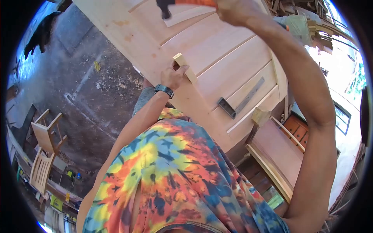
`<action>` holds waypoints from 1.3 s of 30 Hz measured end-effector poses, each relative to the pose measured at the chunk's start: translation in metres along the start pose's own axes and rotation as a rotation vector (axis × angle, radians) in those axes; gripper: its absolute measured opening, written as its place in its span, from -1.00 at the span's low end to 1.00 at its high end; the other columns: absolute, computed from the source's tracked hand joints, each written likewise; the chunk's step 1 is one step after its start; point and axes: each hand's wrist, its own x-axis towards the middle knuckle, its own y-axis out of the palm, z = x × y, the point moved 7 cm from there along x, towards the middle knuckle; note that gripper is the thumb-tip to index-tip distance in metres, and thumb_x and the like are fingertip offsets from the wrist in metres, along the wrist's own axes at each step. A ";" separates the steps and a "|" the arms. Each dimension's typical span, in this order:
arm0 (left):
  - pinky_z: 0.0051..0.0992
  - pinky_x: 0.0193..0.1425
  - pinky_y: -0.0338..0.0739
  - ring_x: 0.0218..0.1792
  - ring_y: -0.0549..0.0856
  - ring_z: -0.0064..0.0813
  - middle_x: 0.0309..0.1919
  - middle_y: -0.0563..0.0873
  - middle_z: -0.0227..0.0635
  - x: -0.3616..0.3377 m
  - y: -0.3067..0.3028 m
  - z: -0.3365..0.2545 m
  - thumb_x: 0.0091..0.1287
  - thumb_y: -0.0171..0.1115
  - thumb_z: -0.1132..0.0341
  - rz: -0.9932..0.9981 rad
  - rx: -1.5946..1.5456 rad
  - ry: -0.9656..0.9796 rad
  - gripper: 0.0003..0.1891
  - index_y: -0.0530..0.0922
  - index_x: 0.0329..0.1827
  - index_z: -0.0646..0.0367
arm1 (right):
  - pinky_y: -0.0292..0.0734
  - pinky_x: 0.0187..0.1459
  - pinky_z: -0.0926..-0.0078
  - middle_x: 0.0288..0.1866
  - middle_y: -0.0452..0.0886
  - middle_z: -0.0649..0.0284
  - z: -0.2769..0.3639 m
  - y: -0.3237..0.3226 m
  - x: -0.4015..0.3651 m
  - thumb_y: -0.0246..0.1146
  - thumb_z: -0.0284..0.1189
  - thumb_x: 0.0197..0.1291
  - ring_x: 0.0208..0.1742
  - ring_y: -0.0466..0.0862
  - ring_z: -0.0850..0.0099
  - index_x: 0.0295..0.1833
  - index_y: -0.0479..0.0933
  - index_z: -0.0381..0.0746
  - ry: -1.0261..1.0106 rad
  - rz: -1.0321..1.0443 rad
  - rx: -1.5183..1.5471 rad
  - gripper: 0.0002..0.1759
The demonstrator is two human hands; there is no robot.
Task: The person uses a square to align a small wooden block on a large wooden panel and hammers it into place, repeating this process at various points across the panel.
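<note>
My left hand [173, 76], with a dark watch on its wrist, is closed on a short wood block [187, 70]. The block rests on a large panelled wooden door [155, 58] lying in front of me. Raised at the top of the view, my right hand [235, 11] grips a hammer [194, 2] by its orange handle. The dark hammer head hangs above the door, apart from the block, and is slightly blurred. A try square [226, 107] with a grey metal blade lies on the panels to the right of the block.
Wooden chairs [43, 132] stand on the dark, stained floor [85, 97] at left. Below the door's right end is a wooden frame with a flat panel [278, 155]. Stacked timber [324, 33] is at upper right. A dark animal-like shape [40, 33] is at upper left.
</note>
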 end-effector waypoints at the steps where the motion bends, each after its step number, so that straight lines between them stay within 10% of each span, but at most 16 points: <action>1: -0.44 0.07 0.64 -0.06 0.79 -0.48 -0.05 0.83 -0.23 0.001 0.000 -0.002 0.30 0.46 0.19 -0.004 0.009 0.006 -0.53 0.65 0.18 0.30 | 0.61 -0.14 -0.01 -0.32 0.68 -0.23 0.001 -0.019 0.008 0.30 -0.46 0.16 -0.18 0.72 -0.18 -0.20 0.66 -0.28 -0.078 -0.169 0.059 -0.86; 6: -0.44 0.07 0.63 -0.11 0.77 -0.49 -0.11 0.84 -0.26 0.005 0.004 0.007 0.31 0.45 0.19 -0.001 -0.126 0.025 -0.57 0.67 0.13 0.29 | 0.63 -0.09 0.05 -0.23 0.73 -0.16 -0.016 -0.039 0.040 0.30 -0.43 0.21 -0.10 0.74 -0.11 -0.14 0.67 -0.28 0.060 -0.512 0.330 -0.83; 10: -0.45 0.06 0.63 -0.11 0.77 -0.49 -0.09 0.83 -0.26 0.004 0.010 0.014 0.31 0.46 0.19 0.015 -0.122 0.033 -0.55 0.66 0.17 0.29 | 0.63 -0.02 -0.02 -0.12 0.75 -0.03 0.027 0.092 -0.021 0.20 -0.60 0.13 -0.03 0.74 -0.06 -0.05 0.65 -0.23 0.029 0.416 0.019 -0.74; 14: -0.60 -0.47 0.45 -0.50 0.55 -0.73 -0.30 0.71 -0.46 0.008 0.004 0.008 0.35 0.44 0.32 -0.050 -0.250 0.244 -0.69 0.63 0.07 0.23 | 0.62 -0.01 -0.04 -0.13 0.74 -0.07 0.026 0.079 -0.038 0.17 -0.54 0.19 -0.04 0.73 -0.07 -0.05 0.64 -0.25 0.064 0.531 -0.105 -0.77; 18: -0.56 -0.11 0.58 -0.16 0.71 -0.62 -0.15 0.78 -0.43 0.019 0.000 0.025 0.39 0.39 0.20 0.152 -0.408 0.005 -0.64 0.65 0.14 0.22 | 0.61 -0.09 0.01 -0.25 0.72 -0.07 -0.024 0.079 -0.127 0.23 -0.45 0.20 -0.12 0.72 -0.11 -0.09 0.62 -0.27 0.383 0.091 0.254 -0.80; 22: -0.53 -0.17 0.58 -0.18 0.69 -0.66 -0.15 0.76 -0.43 0.025 -0.061 -0.012 0.47 0.32 0.13 0.118 -0.516 0.233 -0.63 0.63 0.17 0.21 | 0.59 -0.02 -0.02 -0.22 0.71 -0.17 -0.035 0.146 -0.297 0.28 -0.31 0.20 -0.06 0.70 -0.16 -0.20 0.65 -0.30 0.930 -0.032 0.609 -0.75; 27: -0.24 -0.01 0.62 -0.16 0.74 -0.09 -0.13 0.76 -0.08 -0.019 -0.065 -0.054 0.46 0.30 0.15 -0.037 0.751 0.626 -0.55 0.58 0.26 0.29 | 0.53 -0.52 0.35 -0.57 0.58 0.20 0.046 0.218 -0.478 0.33 -0.47 0.13 -0.60 0.63 0.38 -0.22 0.57 -0.25 1.576 -0.119 1.008 -0.88; 34: -0.04 0.26 0.47 0.18 0.60 0.04 0.17 0.65 0.00 -0.029 0.002 -0.075 0.31 0.40 0.19 -0.109 1.288 0.752 -0.39 0.48 0.40 0.21 | 0.40 -0.66 0.50 -0.59 0.47 0.35 0.187 0.279 -0.579 0.33 -0.56 0.16 -0.70 0.48 0.52 -0.20 0.50 -0.27 1.876 -0.569 1.429 -0.86; 36: 0.07 0.50 0.23 0.39 0.43 0.15 0.44 0.43 0.14 -0.059 0.062 -0.086 0.33 0.42 0.16 -0.097 1.226 1.146 -0.27 0.36 0.49 0.27 | 0.39 -0.66 0.52 -0.58 0.47 0.35 0.208 0.290 -0.584 0.33 -0.57 0.18 -0.70 0.48 0.54 -0.18 0.50 -0.29 1.856 -0.650 1.476 -0.86; 39: 0.01 0.52 0.24 0.37 0.47 0.09 0.38 0.49 0.14 -0.055 0.175 0.012 0.21 0.51 0.17 0.568 0.914 1.336 -0.28 0.44 0.40 0.26 | 0.39 -0.66 0.53 -0.59 0.49 0.34 0.228 0.293 -0.584 0.33 -0.58 0.18 -0.69 0.50 0.53 -0.21 0.50 -0.30 1.891 -0.757 1.590 -0.87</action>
